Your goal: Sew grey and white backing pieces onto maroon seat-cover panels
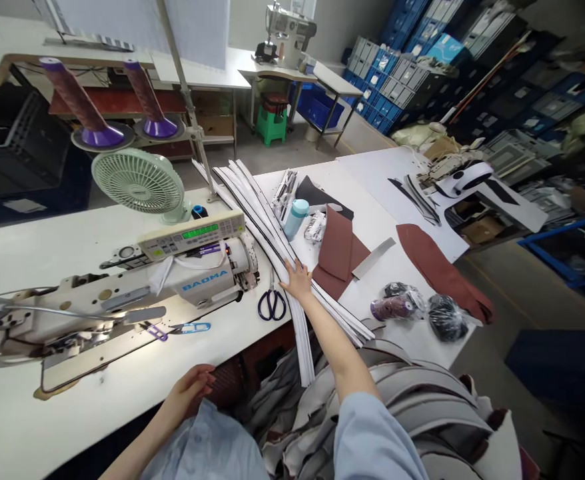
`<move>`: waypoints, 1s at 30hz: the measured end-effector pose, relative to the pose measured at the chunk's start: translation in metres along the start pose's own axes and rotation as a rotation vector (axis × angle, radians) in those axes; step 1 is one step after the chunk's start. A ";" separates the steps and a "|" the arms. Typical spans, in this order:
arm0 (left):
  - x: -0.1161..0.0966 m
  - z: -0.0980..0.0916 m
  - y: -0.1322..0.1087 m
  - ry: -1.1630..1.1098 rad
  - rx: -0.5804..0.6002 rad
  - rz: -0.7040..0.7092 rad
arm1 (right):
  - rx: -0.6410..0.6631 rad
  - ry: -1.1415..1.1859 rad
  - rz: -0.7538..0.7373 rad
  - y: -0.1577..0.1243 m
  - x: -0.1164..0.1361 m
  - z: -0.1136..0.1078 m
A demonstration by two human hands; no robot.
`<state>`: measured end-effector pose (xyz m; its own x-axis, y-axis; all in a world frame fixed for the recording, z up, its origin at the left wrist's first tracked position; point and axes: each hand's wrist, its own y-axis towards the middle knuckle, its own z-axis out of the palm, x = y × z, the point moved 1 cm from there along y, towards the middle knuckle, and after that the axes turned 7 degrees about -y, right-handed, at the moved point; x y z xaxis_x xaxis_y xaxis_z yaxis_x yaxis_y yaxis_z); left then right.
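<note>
My right hand (298,280) reaches across the sewing table and rests on a bundle of long white strips with dark edges (260,207). Its fingers are spread over the strips, not visibly closed round any. Some strips hang over the table's front edge. My left hand (192,385) is held near my lap, just off the table edge, with loosely bent fingers and nothing visible in it. Dark-handled scissors (272,303) lie just left of the strips. Further left stands the sewing machine (197,280), with blue thread snips (190,327) and purple snips (156,331) by it.
A green fan (137,183) and thread cones (145,100) stand behind the machine. Right of the strips are a light-blue bottle (296,219), brown panels (336,250), a metal ruler (374,259) and wrapped thread spools (395,305). Grey curved pieces (412,387) are heaped below the table edge.
</note>
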<state>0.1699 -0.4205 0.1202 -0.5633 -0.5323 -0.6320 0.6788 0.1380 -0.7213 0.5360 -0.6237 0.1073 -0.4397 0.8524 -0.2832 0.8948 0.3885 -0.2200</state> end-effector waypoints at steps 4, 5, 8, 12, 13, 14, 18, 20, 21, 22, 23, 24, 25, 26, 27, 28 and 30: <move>-0.005 -0.001 -0.003 0.000 0.016 0.011 | 0.014 -0.013 0.062 -0.002 -0.008 -0.001; -0.006 -0.002 -0.004 0.003 0.018 0.008 | 0.045 -0.004 0.095 -0.002 -0.010 -0.001; -0.007 -0.006 -0.003 0.012 0.037 -0.003 | 0.145 0.047 0.180 0.001 -0.013 0.002; -0.004 -0.008 0.002 0.002 0.065 -0.008 | 0.172 0.071 0.213 0.004 -0.013 0.005; -0.002 -0.008 0.003 -0.001 0.069 -0.010 | 0.181 0.076 0.219 0.005 -0.013 0.006; 0.001 -0.008 0.004 -0.005 0.071 -0.008 | 0.193 0.082 0.222 0.005 -0.014 0.007; 0.010 -0.008 0.007 0.003 0.070 0.041 | 0.241 0.100 0.202 0.012 -0.021 0.004; 0.013 -0.009 0.009 0.033 0.054 0.069 | 0.239 0.104 0.179 0.020 -0.022 -0.001; 0.014 -0.009 0.009 0.050 0.045 0.080 | 0.229 0.104 0.163 0.025 -0.021 -0.003; 0.015 -0.009 0.011 0.066 0.039 0.088 | 0.212 0.104 0.148 0.029 -0.019 -0.006; 0.015 -0.009 0.012 0.082 0.040 0.091 | 0.190 0.104 0.132 0.034 -0.016 -0.008; 0.015 -0.009 0.013 0.096 0.043 0.093 | 0.163 0.104 0.118 0.038 -0.011 -0.011; 0.015 -0.009 0.014 0.111 0.046 0.094 | 0.136 0.105 0.106 0.042 -0.007 -0.012; 0.015 -0.008 0.016 0.126 0.044 0.095 | 0.111 0.106 0.100 0.045 -0.002 -0.013; 0.014 -0.007 0.016 0.141 0.039 0.094 | 0.089 0.108 0.099 0.048 0.002 -0.014; 0.013 -0.007 0.017 0.158 0.034 0.094 | 0.072 0.111 0.104 0.050 0.006 -0.013; 0.009 -0.005 0.017 0.185 0.020 0.099 | 0.054 0.117 0.130 0.052 0.009 -0.012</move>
<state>0.1743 -0.4185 0.1009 -0.5688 -0.3539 -0.7424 0.7437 0.1642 -0.6480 0.5790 -0.5917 0.1041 -0.3059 0.9303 -0.2026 0.9367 0.2559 -0.2390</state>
